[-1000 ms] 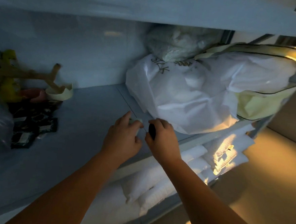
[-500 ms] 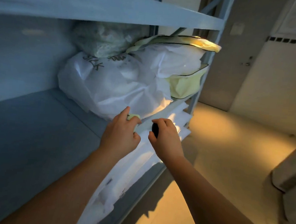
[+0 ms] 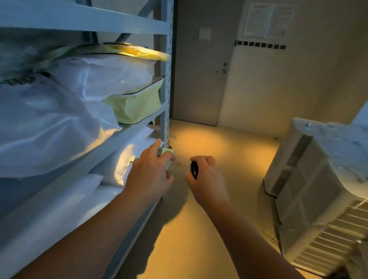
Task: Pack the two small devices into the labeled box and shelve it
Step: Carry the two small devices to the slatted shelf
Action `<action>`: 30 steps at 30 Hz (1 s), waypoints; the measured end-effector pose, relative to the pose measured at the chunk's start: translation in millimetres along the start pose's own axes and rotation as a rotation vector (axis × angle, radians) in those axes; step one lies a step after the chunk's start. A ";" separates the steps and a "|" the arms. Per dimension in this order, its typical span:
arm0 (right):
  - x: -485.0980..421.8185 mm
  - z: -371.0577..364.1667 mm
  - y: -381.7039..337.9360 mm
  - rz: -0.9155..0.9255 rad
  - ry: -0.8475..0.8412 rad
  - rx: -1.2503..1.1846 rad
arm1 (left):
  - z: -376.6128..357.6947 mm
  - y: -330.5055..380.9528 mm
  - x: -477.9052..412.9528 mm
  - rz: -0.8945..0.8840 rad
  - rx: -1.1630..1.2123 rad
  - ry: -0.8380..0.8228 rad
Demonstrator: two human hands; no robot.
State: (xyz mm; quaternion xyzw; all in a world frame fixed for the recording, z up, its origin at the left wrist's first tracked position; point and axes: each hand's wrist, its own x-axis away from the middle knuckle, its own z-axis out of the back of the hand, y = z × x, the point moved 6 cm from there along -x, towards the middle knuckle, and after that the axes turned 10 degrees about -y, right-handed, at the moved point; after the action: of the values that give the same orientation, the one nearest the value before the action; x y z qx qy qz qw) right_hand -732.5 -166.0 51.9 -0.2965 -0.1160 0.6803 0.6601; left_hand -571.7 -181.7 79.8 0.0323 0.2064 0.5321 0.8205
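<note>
On my far left stands the shelving rack (image 3: 164, 90), its shelves stuffed with white plastic bags (image 3: 38, 127) and a pale yellow zipped case (image 3: 135, 107). None of that looks like a labeled box, and I see no such box anywhere in view, so my guess is the packing has yet to start.

My left hand (image 3: 150, 176) hangs just beside the rack's front post, fingers curled round a pale green device (image 3: 168, 154), thumb and forefinger closed on its edges. Only a corner of it peeks past my knuckles: light in colour, squarish, with what seems a hard smooth shell. I judge it light and stiff, likely a bit slick, so a hold across its two flat sides should serve better than a pinch at one corner.

A little to the right, apart from the left, my right hand (image 3: 206, 180) is closed on a black device (image 3: 194, 170). It shows as a narrow rounded oval, glossy and dark, standing upright between thumb and fingers. It too looks small, rigid and light, and the shine suggests it could slip if I loosen my grip. Both seem the sort of thing that would not like a drop onto the hard floor (image 3: 205, 228) below.

Farther right sits a white vented appliance (image 3: 323, 192), well apart from my hands.
</note>
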 end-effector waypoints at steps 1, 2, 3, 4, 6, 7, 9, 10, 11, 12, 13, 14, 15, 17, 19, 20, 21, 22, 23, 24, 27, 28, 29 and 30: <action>1.2 11.5 18.4 -0.023 0.012 0.008 | -9.4 17.1 -9.8 -0.017 0.009 -0.009; 2.5 20.1 30.8 -0.039 0.022 0.015 | -16.0 29.1 -16.4 -0.027 0.018 -0.011; 4.0 29.4 45.0 -0.057 0.033 0.022 | -23.1 42.4 -23.5 -0.043 0.022 -0.010; 5.5 41.1 63.3 -0.081 0.048 0.028 | -33.0 59.9 -32.6 -0.067 0.026 -0.013; 7.6 60.6 93.0 -0.114 0.082 0.038 | -50.1 88.3 -48.1 -0.105 0.045 -0.040; 8.6 69.6 106.9 -0.130 0.097 0.042 | -58.7 101.8 -56.1 -0.126 0.053 -0.052; 11.5 84.7 132.9 -0.167 0.120 0.043 | -75.4 127.3 -71.2 -0.166 0.061 -0.076; 13.0 92.2 145.5 -0.187 0.135 0.044 | -84.2 139.9 -78.8 -0.190 0.066 -0.087; 14.5 99.3 157.2 -0.206 0.150 0.044 | -93.1 151.7 -86.3 -0.213 0.069 -0.099; 15.9 106.2 169.0 -0.228 0.168 0.046 | -101.5 163.5 -94.0 -0.235 0.071 -0.109; 17.4 113.3 181.1 -0.253 0.187 0.051 | -109.7 175.5 -102.0 -0.258 0.074 -0.117; 18.8 120.2 192.4 -0.278 0.207 0.061 | -117.9 187.5 -109.9 -0.284 0.076 -0.125; 20.1 127.3 203.3 -0.302 0.226 0.074 | -126.2 200.0 -118.1 -0.312 0.077 -0.137; 22.0 141.9 223.8 -0.358 0.269 0.117 | -141.6 225.1 -134.7 -0.369 0.090 -0.159; 24.5 157.8 241.8 -0.422 0.315 0.151 | -154.2 251.7 -150.0 -0.439 0.127 -0.179; 25.8 165.9 249.6 -0.453 0.333 0.157 | -159.4 265.2 -157.5 -0.481 0.140 -0.188; 27.6 173.9 257.1 -0.487 0.350 0.165 | -164.2 278.8 -165.0 -0.522 0.148 -0.193; 30.1 181.7 264.2 -0.521 0.368 0.175 | -168.1 292.2 -172.2 -0.558 0.157 -0.197; 33.3 189.5 270.7 -0.553 0.385 0.183 | -171.1 305.7 -178.2 -0.588 0.169 -0.202; 37.0 197.3 276.6 -0.583 0.399 0.190 | -173.7 319.4 -183.0 -0.621 0.184 -0.206; 54.4 220.9 294.1 -0.669 0.463 0.208 | -181.9 362.9 -189.2 -0.740 0.214 -0.198; 62.5 228.9 299.6 -0.698 0.481 0.217 | -185.2 377.9 -188.5 -0.773 0.219 -0.201; 71.4 236.8 304.8 -0.726 0.497 0.225 | -188.6 392.7 -186.9 -0.801 0.226 -0.204; 81.1 245.1 310.4 -0.752 0.513 0.231 | -192.2 407.7 -184.4 -0.829 0.239 -0.206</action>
State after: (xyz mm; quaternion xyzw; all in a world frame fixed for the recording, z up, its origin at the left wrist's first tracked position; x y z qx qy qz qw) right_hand -1122.5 -61.8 56.5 -0.3169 0.0283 0.3070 0.8969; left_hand -1058.2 -201.3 71.8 0.0941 0.1793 0.1245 0.9713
